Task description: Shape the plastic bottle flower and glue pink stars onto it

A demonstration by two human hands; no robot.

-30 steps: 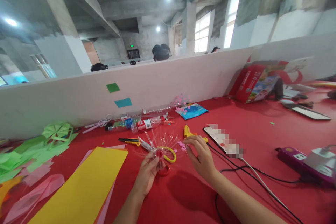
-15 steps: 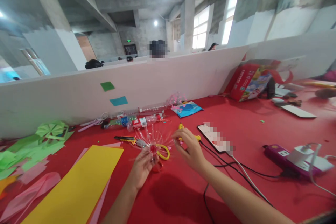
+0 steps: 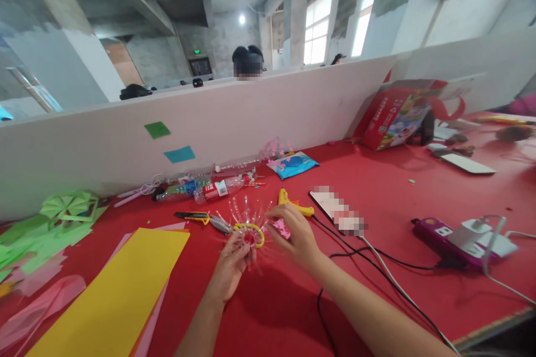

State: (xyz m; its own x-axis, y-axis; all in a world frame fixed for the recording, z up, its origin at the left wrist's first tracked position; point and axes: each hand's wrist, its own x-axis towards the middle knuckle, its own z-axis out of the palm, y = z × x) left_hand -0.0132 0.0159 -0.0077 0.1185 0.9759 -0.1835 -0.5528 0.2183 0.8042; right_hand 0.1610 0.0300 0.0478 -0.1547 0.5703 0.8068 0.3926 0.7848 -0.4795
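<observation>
Viewing remotely, I locate the clear plastic piece (image 3: 250, 239) above the red table (image 3: 259, 323), pinched near its base by the left hand (image 3: 230, 269). The right hand (image 3: 296, 228) is curved beside the splayed strips (image 3: 247, 209); I cannot tell whether it pinches one. Status, by my judgement: strip cutting appears complete; the pink stars (image 3: 281, 227) near the right hand appear loose, and I cannot confirm what remains. Farther out: yellow-handled scissors (image 3: 220, 224), a yellow glue gun (image 3: 283, 197) and a bottle (image 3: 200, 196). White characters mark its red label (image 3: 214, 190) and the red box (image 3: 396, 114); neither is legible to me.
</observation>
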